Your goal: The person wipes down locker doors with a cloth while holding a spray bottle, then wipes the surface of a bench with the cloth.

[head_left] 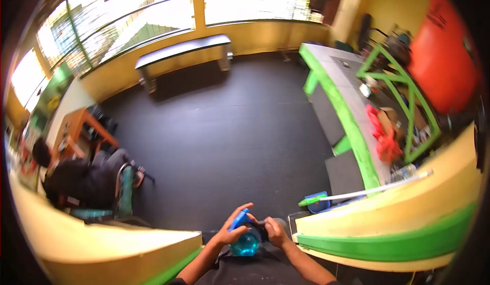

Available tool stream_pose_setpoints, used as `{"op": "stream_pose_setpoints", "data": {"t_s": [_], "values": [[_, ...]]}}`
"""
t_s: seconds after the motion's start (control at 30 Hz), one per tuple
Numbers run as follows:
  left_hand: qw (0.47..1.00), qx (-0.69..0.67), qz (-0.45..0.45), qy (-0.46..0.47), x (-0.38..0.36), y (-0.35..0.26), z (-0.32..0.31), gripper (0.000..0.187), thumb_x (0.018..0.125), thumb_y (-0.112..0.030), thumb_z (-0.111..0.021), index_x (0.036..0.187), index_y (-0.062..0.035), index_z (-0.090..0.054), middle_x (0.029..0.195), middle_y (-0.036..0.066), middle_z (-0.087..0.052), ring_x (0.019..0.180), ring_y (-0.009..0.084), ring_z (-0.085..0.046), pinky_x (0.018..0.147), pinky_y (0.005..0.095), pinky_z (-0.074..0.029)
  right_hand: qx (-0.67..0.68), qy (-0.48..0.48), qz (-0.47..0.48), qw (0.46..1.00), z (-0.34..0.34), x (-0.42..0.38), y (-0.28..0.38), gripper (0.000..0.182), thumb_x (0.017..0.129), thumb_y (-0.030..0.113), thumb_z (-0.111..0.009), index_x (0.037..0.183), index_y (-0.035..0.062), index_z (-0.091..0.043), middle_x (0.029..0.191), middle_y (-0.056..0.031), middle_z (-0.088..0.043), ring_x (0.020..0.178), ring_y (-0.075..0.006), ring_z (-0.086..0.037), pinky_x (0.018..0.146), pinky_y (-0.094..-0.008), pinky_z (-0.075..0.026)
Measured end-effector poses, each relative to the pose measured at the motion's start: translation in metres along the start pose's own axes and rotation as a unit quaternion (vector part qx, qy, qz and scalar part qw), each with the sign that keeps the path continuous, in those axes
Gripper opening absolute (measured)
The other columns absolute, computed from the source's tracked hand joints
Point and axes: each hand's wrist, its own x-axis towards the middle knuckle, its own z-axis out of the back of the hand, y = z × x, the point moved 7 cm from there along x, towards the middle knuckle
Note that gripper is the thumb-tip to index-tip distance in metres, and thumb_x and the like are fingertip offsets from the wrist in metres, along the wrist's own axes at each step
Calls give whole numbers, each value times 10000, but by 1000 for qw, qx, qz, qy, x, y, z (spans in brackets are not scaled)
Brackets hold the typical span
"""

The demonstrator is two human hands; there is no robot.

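Note:
My left hand (229, 230) is closed around the neck of a spray bottle with a blue trigger head (239, 218). Clear blue liquid fills the rounded lower part of the spray bottle (245, 245), which sits low in front of my dark clothing. Close beside it, on the right, my right hand (276, 232) has its fingers curled shut near the bottle's head. Something dark and greyish shows at those fingers, too small and blurred to name.
Low yellow walls with green trim (377, 244) flank me. A broom (377, 188) leans by a blue dustpan (319, 203). On the right stands a green-edged counter (337, 91); a bench (184, 50) is at the back. A person (92, 177) sits at left.

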Motion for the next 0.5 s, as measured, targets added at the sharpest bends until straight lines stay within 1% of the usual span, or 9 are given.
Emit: {"op": "stream_pose_setpoints", "data": {"t_s": [0.07, 0.13, 0.17, 0.23, 0.27, 0.37, 0.43, 0.47, 0.5], "values": [[1000, 3, 17, -12, 31, -24, 17, 893, 722, 74, -535, 1568, -100, -308, 1178, 127, -620, 1180, 274, -615, 1098, 442, -451, -3, -15, -19, 1000, 23, 33, 38, 223, 946, 207, -609, 1058, 16, -588, 912, -197, -632, 893, -354, -644, 784, -420, -515], [999, 27, 20, -7, 61, -41, 35, 926, 694, 53, -533, 1575, -101, -293, 1169, 144, -616, 1171, 313, -621, 1111, 487, -445, -91, 77, 55, 991, 33, 60, 91, 336, 938, 214, -680, 1214, 47, -585, 977, -161, -628, 899, -352, -645, 792, -430, -525], [999, 31, 28, 8, 77, -50, 41, 926, 694, 53, -533, 1575, -101, -293, 1169, 144, -616, 1171, 313, -621, 1111, 487, -445, -85, 62, 50, 993, 51, 79, 104, 336, 938, 214, -680, 1214, 47, -585, 977, -161, -628, 899, -352, -645, 792, -430, -525], [1000, -24, 5, 14, 110, -74, 50, 921, 713, 51, -539, 1584, -109, -288, 1143, 112, -611, 1154, 272, -615, 1094, 455, -448, -255, 91, 108, 956, 81, 107, 128, 394, 897, 174, -734, 1269, 91, -631, 1028, -122, -605, 885, -351, -648, 791, -434, -538], [1000, -27, 5, 2, 130, -84, 56, 968, 672, 7, -555, 1587, -85, -251, 1126, 160, -620, 1158, 333, -634, 1118, 520, -437, -253, 82, 104, 958, 97, 125, 136, 394, 897, 174, -734, 1269, 91, -631, 1028, -122, -605, 885, -351, -648, 791, -434, -538], [998, -35, -30, 49, 186, -130, 57, 967, 676, 4, -566, 1584, -71, -244, 1128, 162, -621, 1165, 340, -633, 1108, 524, -445, -320, 46, 147, 935, 140, 176, 174, 421, 871, 155, -757, 1283, 133, -678, 1064, -128, -576, 890, -348, -650, 807, -430, -550], [997, 7, -70, 40, 226, -170, 59, 961, 687, -6, -580, 1585, -71, -244, 1136, 159, -618, 1174, 341, -631, 1102, 529, -450, -307, -69, 145, 938, 184, 205, 218, 392, 850, 164, -778, 1233, 112, -715, 1033, -140, -565, 890, -339, -647, 804, -415, -553], [992, 47, -112, 29, 246, -191, 61, 956, 698, -16, -593, 1586, -72, -243, 1145, 156, -616, 1184, 342, -629, 1096, 533, -455, -304, -71, 146, 939, 193, 220, 228, 392, 850, 164, -778, 1233, 112, -715, 1033, -140, -565, 890, -339, -647, 804, -415, -553], [984, 87, -152, 18, 267, -204, 66, 951, 709, -26, -607, 1587, -73, -242, 1154, 153, -613, 1193, 343, -627, 1090, 537, -460, -301, -184, 133, 926, 217, 234, 233, 417, 847, 183, -785, 1248, 103, -705, 1055, -151, -581, 905, -346, -650, 818, -424, -556]]}}
